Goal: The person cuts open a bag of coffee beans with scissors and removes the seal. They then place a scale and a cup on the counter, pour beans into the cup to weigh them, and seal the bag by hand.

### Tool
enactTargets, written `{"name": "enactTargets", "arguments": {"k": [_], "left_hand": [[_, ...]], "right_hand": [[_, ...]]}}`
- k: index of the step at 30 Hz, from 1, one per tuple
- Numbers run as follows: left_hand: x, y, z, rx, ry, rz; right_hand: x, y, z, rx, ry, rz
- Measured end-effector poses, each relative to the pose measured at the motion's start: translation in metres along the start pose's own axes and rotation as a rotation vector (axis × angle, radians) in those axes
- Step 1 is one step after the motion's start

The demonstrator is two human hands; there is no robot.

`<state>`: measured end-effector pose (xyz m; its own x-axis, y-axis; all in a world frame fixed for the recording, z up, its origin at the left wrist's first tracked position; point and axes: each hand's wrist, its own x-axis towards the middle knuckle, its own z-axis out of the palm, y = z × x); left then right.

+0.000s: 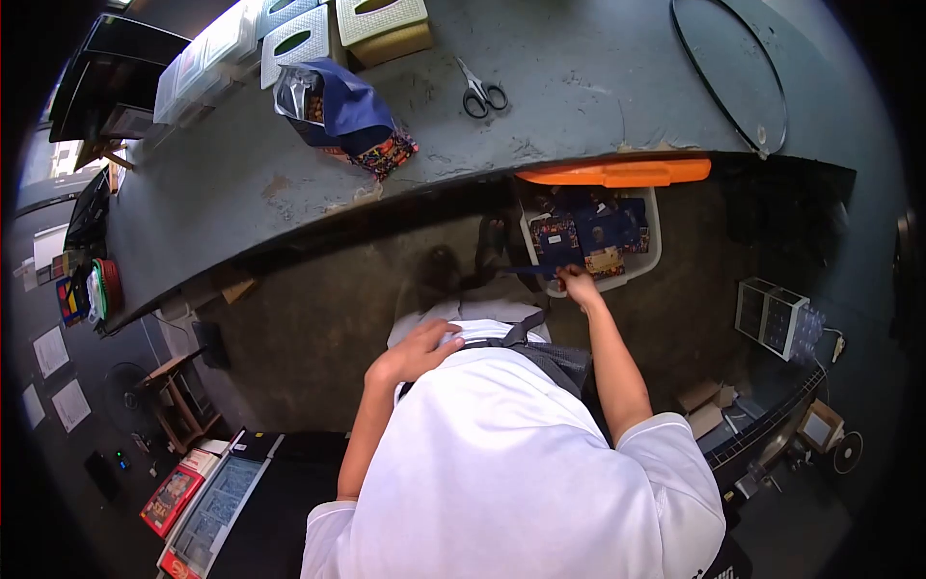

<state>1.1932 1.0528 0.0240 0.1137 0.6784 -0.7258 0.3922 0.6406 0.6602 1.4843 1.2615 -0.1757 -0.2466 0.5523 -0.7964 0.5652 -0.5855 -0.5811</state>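
Note:
My right hand (577, 287) is closed at the near left edge of a white plastic bin (659, 236). Its fingers pinch a dark blue packet (532, 271), which shows almost edge-on and points left. In the bin lie several dark blue packets (600, 232) with colourful patterned parts. My left hand (424, 349) rests on the front of my waist beside a dark strap, fingers stretched out and holding nothing.
An orange lid (617, 174) juts from under the grey table (550, 106). On the table are an open blue pouch (352, 111) with brown pieces inside, scissors (478, 95), a black loop (709, 87) and tissue-box-like containers (384, 29). A wire rack (769, 317) stands at the right.

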Motion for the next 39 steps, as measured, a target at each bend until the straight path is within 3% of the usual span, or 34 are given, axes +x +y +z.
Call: {"name": "enactTargets", "arguments": {"k": [5, 8, 10, 12, 13, 17, 22, 25, 29, 31, 35, 38, 39], "left_hand": [[0.012, -0.028, 0.018, 0.059, -0.188, 0.002], [0.019, -0.041, 0.034, 0.096, -0.347, -0.031], [0.023, -0.059, 0.060, 0.140, -0.407, 0.004], [0.020, -0.075, 0.083, 0.048, -0.220, 0.129], [0.014, -0.078, 0.090, 0.066, -0.125, 0.072], [0.001, -0.083, 0.096, 0.074, 0.136, 0.019], [0.005, -0.078, 0.104, 0.079, 0.200, 0.098], [0.030, -0.066, 0.114, 0.021, 0.189, 0.047], [0.105, -0.069, 0.144, 0.049, 0.218, 0.122], [0.129, -0.048, 0.154, 0.077, 0.202, 0.115], [0.170, -0.043, 0.189, 0.125, 0.397, 0.001], [0.201, -0.008, 0.237, 0.080, 0.402, -0.089], [0.205, 0.008, 0.253, 0.059, 0.320, -0.102]], "right_hand": [[-0.019, 0.161, -0.011, -0.156, 0.316, 0.170], [-0.072, 0.196, -0.017, -0.090, 0.378, 0.313], [-0.097, 0.212, -0.024, -0.177, 0.411, 0.291], [-0.128, 0.232, -0.028, -0.200, 0.437, 0.291], [-0.136, 0.236, -0.028, -0.172, 0.457, 0.288], [-0.143, 0.237, -0.031, -0.201, 0.504, 0.274], [-0.144, 0.223, -0.057, -0.300, 0.555, 0.183], [-0.147, 0.216, -0.078, -0.196, 0.598, 0.156], [-0.154, 0.206, -0.119, 0.177, 0.569, 0.213], [-0.146, 0.201, -0.148, 0.264, 0.580, 0.214], [-0.100, 0.192, -0.238, 0.373, 0.569, 0.122], [-0.044, 0.160, -0.322, 0.444, 0.536, 0.097], [-0.023, 0.151, -0.354, 0.457, 0.509, 0.064]]}}
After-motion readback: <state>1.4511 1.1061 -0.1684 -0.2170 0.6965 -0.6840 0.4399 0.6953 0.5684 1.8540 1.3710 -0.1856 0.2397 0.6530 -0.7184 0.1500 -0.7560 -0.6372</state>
